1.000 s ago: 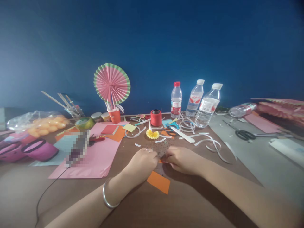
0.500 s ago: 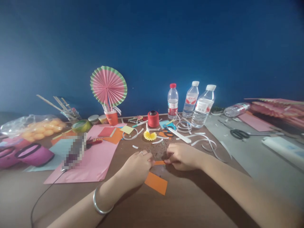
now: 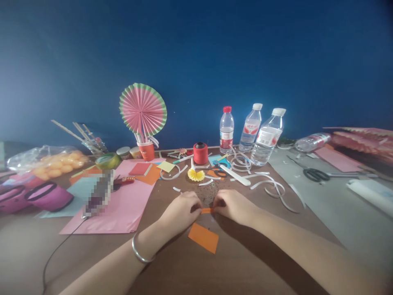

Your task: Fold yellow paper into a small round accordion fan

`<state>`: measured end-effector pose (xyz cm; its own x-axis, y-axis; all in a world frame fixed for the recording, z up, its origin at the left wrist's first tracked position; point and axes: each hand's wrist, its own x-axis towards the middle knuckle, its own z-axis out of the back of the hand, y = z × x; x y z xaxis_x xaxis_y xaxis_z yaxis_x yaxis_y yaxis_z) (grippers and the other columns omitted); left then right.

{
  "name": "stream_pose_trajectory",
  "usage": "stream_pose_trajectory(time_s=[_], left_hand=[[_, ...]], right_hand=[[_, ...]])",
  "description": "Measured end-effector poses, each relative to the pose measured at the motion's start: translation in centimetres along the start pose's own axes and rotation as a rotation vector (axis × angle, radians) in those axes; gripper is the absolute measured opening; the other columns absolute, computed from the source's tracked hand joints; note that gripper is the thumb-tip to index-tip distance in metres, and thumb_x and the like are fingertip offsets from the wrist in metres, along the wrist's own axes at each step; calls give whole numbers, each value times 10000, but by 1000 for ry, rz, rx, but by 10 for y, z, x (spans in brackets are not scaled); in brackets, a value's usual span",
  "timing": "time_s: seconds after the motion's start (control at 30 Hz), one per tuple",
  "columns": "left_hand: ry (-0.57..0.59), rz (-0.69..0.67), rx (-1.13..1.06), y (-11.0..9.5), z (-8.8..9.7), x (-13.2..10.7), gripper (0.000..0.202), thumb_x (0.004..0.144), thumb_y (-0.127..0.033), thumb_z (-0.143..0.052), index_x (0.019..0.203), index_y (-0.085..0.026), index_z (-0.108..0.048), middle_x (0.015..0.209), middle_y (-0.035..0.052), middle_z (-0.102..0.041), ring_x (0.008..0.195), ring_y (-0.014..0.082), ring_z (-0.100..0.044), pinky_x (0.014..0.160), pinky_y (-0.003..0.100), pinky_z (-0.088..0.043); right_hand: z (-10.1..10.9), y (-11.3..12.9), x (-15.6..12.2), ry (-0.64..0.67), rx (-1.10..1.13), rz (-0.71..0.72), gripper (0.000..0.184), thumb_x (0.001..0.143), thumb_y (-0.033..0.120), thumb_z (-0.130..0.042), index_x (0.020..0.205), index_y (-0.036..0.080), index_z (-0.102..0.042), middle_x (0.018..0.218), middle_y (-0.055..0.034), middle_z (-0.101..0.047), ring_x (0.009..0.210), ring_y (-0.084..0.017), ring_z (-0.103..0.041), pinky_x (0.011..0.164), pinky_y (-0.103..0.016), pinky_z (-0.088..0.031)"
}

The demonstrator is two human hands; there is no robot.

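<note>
Between my two hands lies a narrow strip of orange paper [image 3: 208, 210], with its ends under the fingers. My left hand [image 3: 183, 211] pinches the strip's left end; a silver bracelet circles that wrist. At the right end, the fingers of my right hand [image 3: 235, 207] are closed on the same strip. Just below, an orange paper rectangle [image 3: 204, 238] lies flat on the brown table. Beyond my hands sits a small pleated yellow paper fan [image 3: 195, 175] with a white stem.
A red thread spool [image 3: 200, 154], a white-handled tool [image 3: 236, 175] and curled white strips [image 3: 278, 188] lie ahead. Water bottles [image 3: 267, 137] stand at the back. A round pleated fan [image 3: 143, 110] rises from a paper cup [image 3: 146, 151]. Pink paper [image 3: 123, 213] is left, scissors [image 3: 316, 175] right.
My left hand's fingers have shifted and curled more upright at the strip's end. The view has moved slightly, while the things on the table stay in place.
</note>
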<state>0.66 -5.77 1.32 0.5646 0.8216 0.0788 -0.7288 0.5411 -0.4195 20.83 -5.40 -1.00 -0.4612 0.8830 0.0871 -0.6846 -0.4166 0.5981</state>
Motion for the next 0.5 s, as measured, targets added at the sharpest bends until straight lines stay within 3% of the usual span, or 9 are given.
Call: stream_pose_trajectory(time_s=[0.13,0.27,0.5], left_hand=[[7,26,-5,-1,0,0,115,719,-139,-495,730,-191,-597,782,3,-562,786,147,-502,699,245,-389],[26,6,42,-2,0,0,126,742,-135,-468,744,-185,-584,786,4,-563,776,144,-506,696,247,-394],[202,-186,425,-8,3,-5,216,802,-116,-386,793,-152,-598,784,56,-566,762,176,-519,685,284,-399]], right_hand=[[0,4,-1,5,-28,3,60,687,178,-560,712,198,-612,724,-6,-576,677,-132,-516,587,-217,-348],[2,2,-1,23,-60,107,58,689,153,-554,721,181,-595,733,-11,-567,699,-132,-514,619,-217,-358],[9,-1,2,142,-141,315,113,757,151,-524,766,184,-632,770,-23,-604,771,-147,-534,691,-229,-371]])
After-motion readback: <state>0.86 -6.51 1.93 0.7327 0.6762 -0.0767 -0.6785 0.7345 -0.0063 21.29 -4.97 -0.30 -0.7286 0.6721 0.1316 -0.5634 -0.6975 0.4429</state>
